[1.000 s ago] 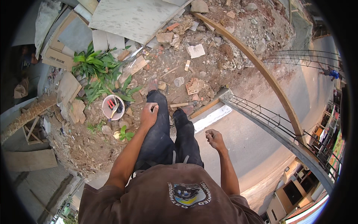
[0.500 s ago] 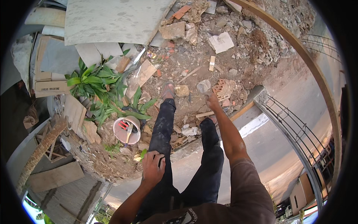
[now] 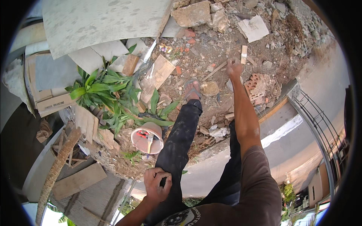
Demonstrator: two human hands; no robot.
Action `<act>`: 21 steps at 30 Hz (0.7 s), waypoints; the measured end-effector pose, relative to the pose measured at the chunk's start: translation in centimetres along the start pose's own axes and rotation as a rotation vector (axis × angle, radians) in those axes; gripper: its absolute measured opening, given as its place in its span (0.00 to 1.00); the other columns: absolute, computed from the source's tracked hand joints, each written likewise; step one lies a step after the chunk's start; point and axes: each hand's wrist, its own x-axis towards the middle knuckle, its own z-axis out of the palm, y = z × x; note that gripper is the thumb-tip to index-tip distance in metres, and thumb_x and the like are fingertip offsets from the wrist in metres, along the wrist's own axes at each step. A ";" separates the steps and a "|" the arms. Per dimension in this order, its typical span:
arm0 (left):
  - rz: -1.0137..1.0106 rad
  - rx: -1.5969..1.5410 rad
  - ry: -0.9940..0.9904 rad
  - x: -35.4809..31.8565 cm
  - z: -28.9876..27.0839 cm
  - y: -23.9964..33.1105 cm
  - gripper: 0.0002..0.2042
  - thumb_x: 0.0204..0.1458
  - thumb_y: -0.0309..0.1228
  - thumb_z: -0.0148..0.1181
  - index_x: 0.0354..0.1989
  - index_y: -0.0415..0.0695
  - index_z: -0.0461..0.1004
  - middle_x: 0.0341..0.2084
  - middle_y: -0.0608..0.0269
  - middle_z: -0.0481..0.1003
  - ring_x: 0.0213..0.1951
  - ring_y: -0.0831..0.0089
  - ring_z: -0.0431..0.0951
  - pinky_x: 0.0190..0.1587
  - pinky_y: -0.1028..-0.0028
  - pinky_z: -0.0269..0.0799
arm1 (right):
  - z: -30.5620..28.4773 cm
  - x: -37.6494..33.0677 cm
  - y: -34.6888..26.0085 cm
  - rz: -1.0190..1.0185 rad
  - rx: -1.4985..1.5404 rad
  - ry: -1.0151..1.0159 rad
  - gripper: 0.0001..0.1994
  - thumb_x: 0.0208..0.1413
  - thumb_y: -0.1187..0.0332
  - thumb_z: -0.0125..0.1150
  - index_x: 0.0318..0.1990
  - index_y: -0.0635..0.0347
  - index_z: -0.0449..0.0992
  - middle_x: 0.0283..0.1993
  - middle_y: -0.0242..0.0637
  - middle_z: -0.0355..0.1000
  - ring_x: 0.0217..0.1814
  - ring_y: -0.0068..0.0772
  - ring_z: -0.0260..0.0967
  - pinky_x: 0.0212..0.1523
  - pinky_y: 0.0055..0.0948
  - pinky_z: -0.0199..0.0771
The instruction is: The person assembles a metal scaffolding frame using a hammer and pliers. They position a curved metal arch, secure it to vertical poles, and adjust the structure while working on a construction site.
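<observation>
My right hand (image 3: 233,68) reaches down to the rubble with its fingers closed; whatever they hold is hidden. Its fingertips are beside the upper end of a thin wooden stick (image 3: 215,71), and a small wood block with a pale band (image 3: 244,54) lies just right of it. A whitish cup-like piece (image 3: 229,85) shows partly behind my wrist. My left hand (image 3: 157,184) rests on my thigh with curled fingers, and nothing shows in them. Left of my leg stands a pale bucket (image 3: 160,132) holding a paintbrush (image 3: 150,142) and a red-handled tool (image 3: 141,133).
A broken hollow brick (image 3: 256,88) and a stone (image 3: 209,88) lie near my sandaled foot (image 3: 192,89). Leafy plants (image 3: 109,88), boards (image 3: 156,77) and a large grey sheet (image 3: 102,24) are at left. A steel-bar cage (image 3: 320,116) runs beside the road at right.
My right hand has moved farther ahead, past the whitish cup-like piece to the stick's end. The view has shifted, so the ground sits further right and lower. My left hand stays on my thigh.
</observation>
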 end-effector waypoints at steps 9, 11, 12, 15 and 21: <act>0.130 0.010 -0.005 2.0 -1.5 2.1 0.06 0.51 0.27 0.65 0.37 0.47 0.78 0.39 0.57 0.73 0.44 0.56 0.73 0.45 0.58 0.65 | -19.2 -17.8 -16.6 0.524 0.767 -0.397 0.14 0.70 0.63 0.56 0.53 0.65 0.76 0.22 0.24 0.66 0.22 0.19 0.64 0.25 0.21 0.64; 0.151 -0.013 0.033 2.4 -0.8 2.5 0.08 0.53 0.28 0.64 0.41 0.45 0.78 0.40 0.56 0.73 0.45 0.56 0.73 0.48 0.58 0.66 | -24.6 -22.3 -20.5 0.445 0.634 -0.501 0.15 0.70 0.61 0.56 0.51 0.66 0.79 0.22 0.23 0.66 0.23 0.16 0.62 0.25 0.21 0.64; 0.153 -0.026 0.054 2.4 -0.6 3.1 0.09 0.54 0.29 0.64 0.43 0.44 0.78 0.40 0.55 0.74 0.45 0.56 0.74 0.49 0.58 0.67 | -28.4 -24.5 -24.0 0.480 0.629 -0.557 0.15 0.70 0.60 0.56 0.48 0.65 0.80 0.21 0.24 0.66 0.23 0.16 0.62 0.26 0.22 0.64; 0.093 -0.430 0.010 4.7 0.2 10.6 0.20 0.57 0.31 0.63 0.57 0.40 0.73 0.45 0.52 0.75 0.47 0.56 0.77 0.52 0.59 0.71 | -37.6 -28.7 -29.4 0.085 0.321 -0.577 0.14 0.69 0.61 0.57 0.46 0.64 0.80 0.23 0.30 0.69 0.24 0.20 0.65 0.28 0.25 0.66; 0.596 -0.385 -0.094 11.1 1.0 24.4 0.18 0.66 0.40 0.54 0.51 0.37 0.78 0.42 0.48 0.81 0.43 0.56 0.82 0.47 0.62 0.74 | -54.3 -33.3 -37.5 -0.050 0.285 -0.596 0.12 0.69 0.63 0.56 0.43 0.63 0.79 0.24 0.33 0.69 0.25 0.22 0.66 0.29 0.27 0.67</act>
